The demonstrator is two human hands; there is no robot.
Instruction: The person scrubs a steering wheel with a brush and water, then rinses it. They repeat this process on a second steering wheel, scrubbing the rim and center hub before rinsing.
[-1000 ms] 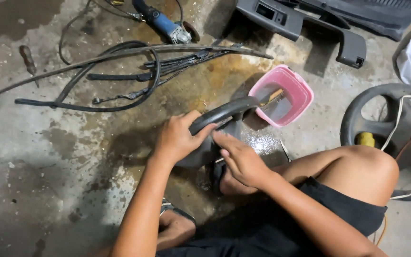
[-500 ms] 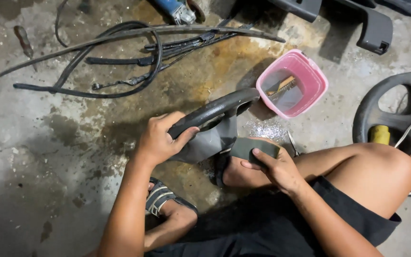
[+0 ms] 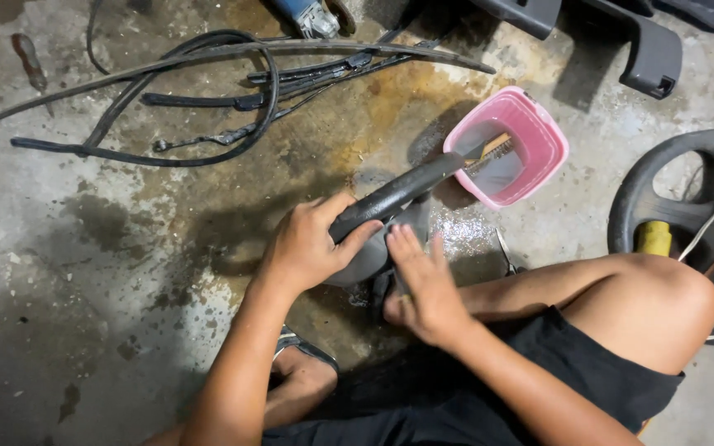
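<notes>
Hands are seen low at centre over a wet concrete floor (image 3: pixel 84 272). A dark curved trim piece (image 3: pixel 398 192) is gripped by the left hand (image 3: pixel 303 248), fingers wrapped around its near end. The right hand (image 3: pixel 423 285) is laid flat against it, fingers straight and pressed together. Its far end reaches a pink tub (image 3: pixel 539 136). Black rubber strips (image 3: pixel 208 99) lie well apart.

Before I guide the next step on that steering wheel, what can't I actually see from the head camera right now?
- Black curved steering wheel: its lower half, hidden in the head view by the left hand and right hand.
- Right hand's palm: faces down, so whether it holds anything cannot be told.
- Pink plastic tub: contents partly hidden by the wheel.
- Blue power tool: cut off by the top edge.
</notes>
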